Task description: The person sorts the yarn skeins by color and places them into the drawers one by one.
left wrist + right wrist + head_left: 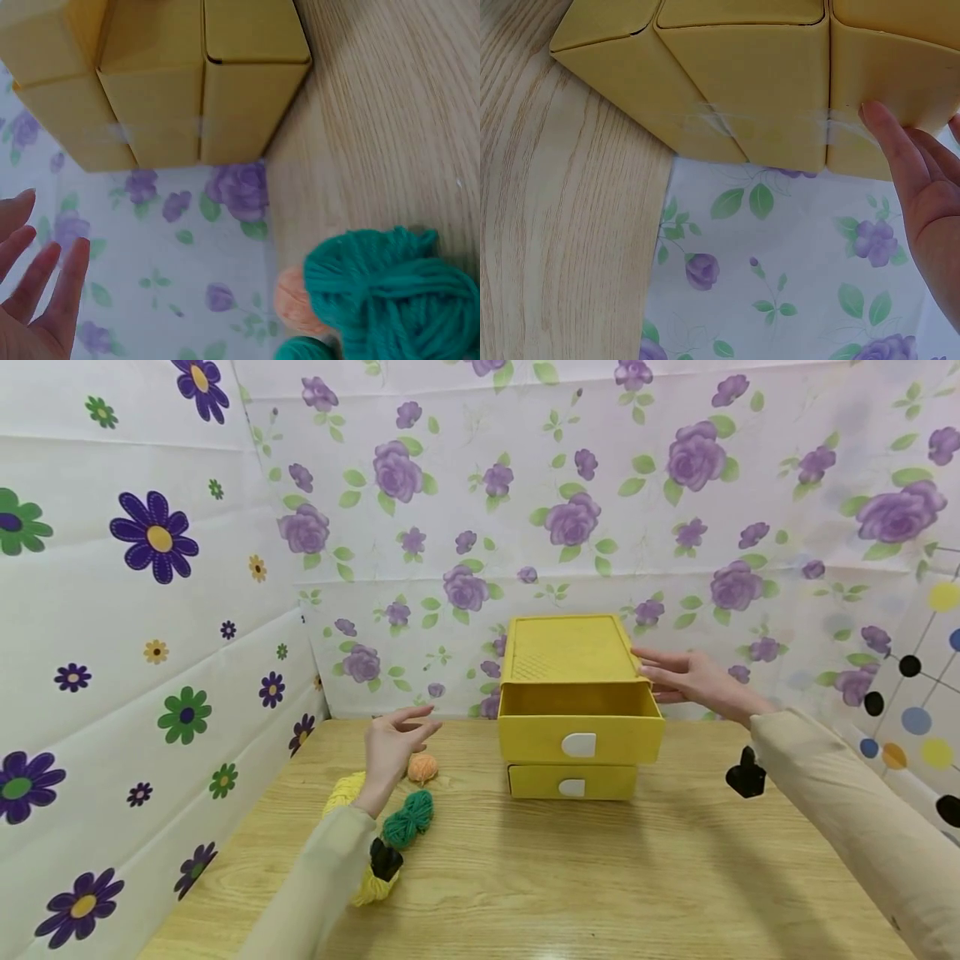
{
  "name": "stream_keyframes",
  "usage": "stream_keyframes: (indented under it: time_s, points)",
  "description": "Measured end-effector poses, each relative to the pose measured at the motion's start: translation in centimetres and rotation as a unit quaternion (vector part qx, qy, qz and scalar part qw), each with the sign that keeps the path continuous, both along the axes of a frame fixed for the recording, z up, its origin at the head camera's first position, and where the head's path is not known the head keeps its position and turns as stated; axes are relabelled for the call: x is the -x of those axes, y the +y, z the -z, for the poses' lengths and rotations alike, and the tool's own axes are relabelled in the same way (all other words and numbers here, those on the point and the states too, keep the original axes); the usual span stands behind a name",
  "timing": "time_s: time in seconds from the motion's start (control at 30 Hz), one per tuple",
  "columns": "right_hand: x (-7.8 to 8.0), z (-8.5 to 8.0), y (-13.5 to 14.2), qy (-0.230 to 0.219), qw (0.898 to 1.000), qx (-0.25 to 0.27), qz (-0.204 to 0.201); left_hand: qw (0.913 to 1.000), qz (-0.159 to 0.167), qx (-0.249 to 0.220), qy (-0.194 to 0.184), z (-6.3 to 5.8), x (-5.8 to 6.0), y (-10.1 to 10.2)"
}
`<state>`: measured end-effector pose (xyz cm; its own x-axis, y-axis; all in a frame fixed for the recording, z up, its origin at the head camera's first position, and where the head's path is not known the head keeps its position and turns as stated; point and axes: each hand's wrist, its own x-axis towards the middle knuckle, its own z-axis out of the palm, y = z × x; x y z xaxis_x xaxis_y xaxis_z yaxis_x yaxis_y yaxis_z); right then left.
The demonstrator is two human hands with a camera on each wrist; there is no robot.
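A yellow drawer unit (568,647) stands against the back wall. Its upper drawer (540,741) is pulled out, showing a hollow inside and a white tab handle (578,744). Below it, the lower drawer (531,782) sits further back. My right hand (697,681) is at the unit's upper right side, fingers extended; in the right wrist view a fingertip (874,112) touches that side wall. My left hand (392,750) hovers left of the unit with loosely bent fingers and holds nothing. Under it lie a green yarn skein (408,819), a peach yarn ball (422,767) and yellow yarn (372,888).
A wooden table (480,893) carries everything. White cloth with purple roses (573,518) hangs behind, and another flowered cloth (157,535) walls the left side. Clear tape (780,127) runs across the unit's right side. Dotted cloth (915,720) hangs at far right.
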<state>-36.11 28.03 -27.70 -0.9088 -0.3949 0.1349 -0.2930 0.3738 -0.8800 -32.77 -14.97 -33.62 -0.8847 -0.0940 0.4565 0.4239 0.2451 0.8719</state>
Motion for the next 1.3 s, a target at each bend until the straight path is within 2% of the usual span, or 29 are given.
stream_keyframes:
  time_s: [0.2,0.33,0.53,0.67,0.7,0.9,0.93,1.3]
  points:
    - [0.0,0.1,0.0,-0.002,1.0,0.003,-0.001,0.9977,-0.016,0.003,-0.066,1.1,1.3,-1.2]
    - [0.1,0.1,0.1,0.0,1.0,0.002,-0.002,0.9953,-0.02,0.004,-0.095,1.9,2.1,-1.8]
    - [0.3,0.1,0.2,0.001,1.0,-0.001,-0.007,0.9903,-0.046,0.004,-0.131,3.5,3.4,-3.0]
    - [0.3,0.2,0.1,-0.004,1.0,0.007,-0.001,0.9888,-0.055,0.019,-0.138,4.4,3.9,-3.2]
    - [0.3,0.2,0.1,-0.004,1.0,0.008,0.0,0.9906,-0.042,0.015,-0.129,5.9,5.4,-3.9]
    - [0.2,0.2,0.1,-0.002,1.0,0.008,0.001,0.9899,-0.04,0.022,-0.134,6.8,5.8,-3.7]
    - [0.2,0.1,0.1,-0.003,1.0,0.009,0.001,0.9873,-0.054,0.029,-0.147,5.5,4.4,-3.1]
    - [0.1,0.1,0.1,0.0,1.0,0.01,-0.006,0.9766,-0.093,0.11,-0.16,6.2,4.6,-2.6]
